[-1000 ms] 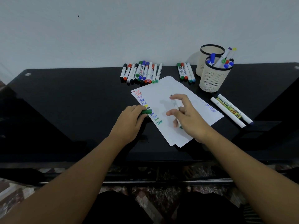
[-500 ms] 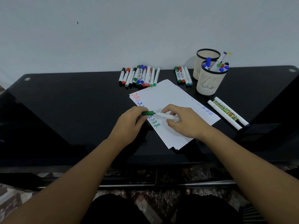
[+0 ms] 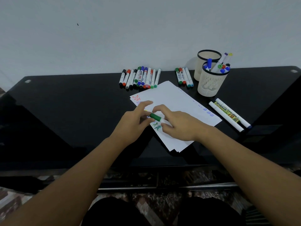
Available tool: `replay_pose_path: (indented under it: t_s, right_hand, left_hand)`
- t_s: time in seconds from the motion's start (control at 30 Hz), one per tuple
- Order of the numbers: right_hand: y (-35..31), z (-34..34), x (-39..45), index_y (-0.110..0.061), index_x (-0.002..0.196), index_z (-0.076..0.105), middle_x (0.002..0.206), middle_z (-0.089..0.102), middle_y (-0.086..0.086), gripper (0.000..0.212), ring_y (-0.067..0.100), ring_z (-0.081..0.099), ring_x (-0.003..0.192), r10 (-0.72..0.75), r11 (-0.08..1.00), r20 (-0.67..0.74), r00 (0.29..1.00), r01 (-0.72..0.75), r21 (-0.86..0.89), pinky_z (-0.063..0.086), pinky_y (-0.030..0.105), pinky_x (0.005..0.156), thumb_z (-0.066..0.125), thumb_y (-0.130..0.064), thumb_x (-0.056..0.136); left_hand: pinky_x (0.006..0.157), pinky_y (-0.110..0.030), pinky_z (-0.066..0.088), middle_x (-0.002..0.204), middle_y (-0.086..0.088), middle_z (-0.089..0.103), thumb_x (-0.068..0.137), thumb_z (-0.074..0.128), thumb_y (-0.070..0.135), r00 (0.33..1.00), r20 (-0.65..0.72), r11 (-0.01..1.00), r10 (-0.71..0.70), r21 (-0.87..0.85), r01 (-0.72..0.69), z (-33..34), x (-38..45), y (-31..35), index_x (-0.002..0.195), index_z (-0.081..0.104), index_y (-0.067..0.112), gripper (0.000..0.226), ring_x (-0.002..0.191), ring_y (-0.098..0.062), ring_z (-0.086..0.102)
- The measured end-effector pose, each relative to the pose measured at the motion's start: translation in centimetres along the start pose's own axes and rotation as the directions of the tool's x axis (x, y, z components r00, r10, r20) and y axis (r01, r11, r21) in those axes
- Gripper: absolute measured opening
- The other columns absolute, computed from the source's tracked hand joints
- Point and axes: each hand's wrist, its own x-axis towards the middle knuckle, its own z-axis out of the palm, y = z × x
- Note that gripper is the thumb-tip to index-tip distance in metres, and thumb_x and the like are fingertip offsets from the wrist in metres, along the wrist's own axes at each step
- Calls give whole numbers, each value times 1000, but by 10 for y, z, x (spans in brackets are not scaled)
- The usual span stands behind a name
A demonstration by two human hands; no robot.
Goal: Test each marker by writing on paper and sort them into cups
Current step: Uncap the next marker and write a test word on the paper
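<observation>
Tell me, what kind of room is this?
Probably a home room, not a classroom: a glossy black table against a plain wall, a patterned floor below, and only markers, paper and cups.

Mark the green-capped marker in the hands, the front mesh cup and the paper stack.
green-capped marker [image 3: 155,117], head view, on its green cap.
front mesh cup [image 3: 210,86], head view, on its slotted wall.
paper stack [image 3: 175,98], head view, on bare top sheet.

The scene is viewed from a single head-worn camera, angled forward and down. The black table [image 3: 65,111] is seen closely from above its near edge, facing the wall [image 3: 114,30] behind it.
</observation>
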Motion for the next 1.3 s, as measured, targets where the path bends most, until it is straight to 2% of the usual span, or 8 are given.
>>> replay_pose_path:
  t_s: [0.17, 0.3, 0.7, 0.87, 0.97, 1.03, 1.13, 1.3]
  right_hand:
    - [1, 2, 1, -50, 148, 39, 61, 51, -7, 55, 9, 52, 62, 15, 999, -101, 995, -20, -42, 39, 31, 60, 46, -25, 100]
    - [11, 3, 1, -40, 141, 41, 61, 50, -3, 35, 13, 53, 61, 42, 997, -141, 989, -50, -60, 42, 35, 61, 44, -30, 107]
    - [18, 1, -1, -36, 132, 40, 62, 50, 4, 28, 24, 53, 59, 91, 996, -168, 982, -93, -5, 45, 41, 61, 43, -27, 106]
    - [19, -9, -4, -46, 149, 21, 77, 59, 10, 55, 20, 52, 62, 174, 969, -94, 980, -154, 193, 44, 38, 64, 38, -15, 107]
    - [21, -22, -4, -41, 126, 47, 101, 68, 7, 31, 21, 61, 68, 280, 906, -156, 947, -206, 370, 51, 33, 64, 39, -18, 108]
    - [22, -36, -2, -27, 114, 65, 106, 71, 10, 29, 18, 67, 70, 405, 758, -195, 893, -208, 618, 56, 35, 69, 38, -16, 107]
    - [31, -62, 0, -21, 125, 66, 109, 76, 5, 33, 21, 75, 93, 482, 530, -188, 856, -115, 840, 58, 41, 95, 44, -8, 105]
    - [49, -94, 4, -17, 117, 56, 94, 73, -2, 27, 16, 71, 78, 508, 689, -366, 780, -113, 716, 57, 32, 80, 70, -31, 99]
  left_hand:
    - [97, -23, 50, 114, 10, 71, 92, 75, 29, 997, 18, 997, -75, -20, 76, 5, 6, -3, 155, 29, 31, 78, 100, -4, 66]
    - [103, -39, 48, 122, 9, 60, 89, 74, 45, 996, 35, 986, -81, 147, 75, 12, 9, -25, 147, 45, 26, 68, 116, -12, 49]
    - [98, -22, 33, 118, 8, 55, 86, 74, 53, 998, -66, 979, -22, 200, 35, 23, 3, -39, 128, 70, 22, 53, 117, -15, 43]
    - [98, -25, 35, 118, 10, 54, 86, 72, 54, 996, -85, 976, -2, 219, 20, 25, 2, -40, 128, 70, 23, 52, 115, -12, 41]
    - [98, -28, 39, 116, 10, 54, 86, 72, 56, 995, -97, 971, 14, 237, 10, 26, 3, -41, 126, 71, 24, 51, 114, -13, 41]
    - [97, -29, 39, 115, 10, 54, 85, 72, 58, 994, -105, 971, 17, 238, 8, 28, 4, -41, 124, 72, 25, 51, 114, -13, 41]
    - [96, -27, 38, 112, 11, 53, 85, 70, 63, 994, -107, 972, 17, 234, 9, 28, 5, -42, 123, 73, 25, 53, 112, -12, 40]
    - [94, -27, 39, 111, 13, 52, 83, 63, 70, 994, -110, 967, 26, 256, 3, 28, 6, -42, 121, 73, 27, 58, 109, -10, 38]
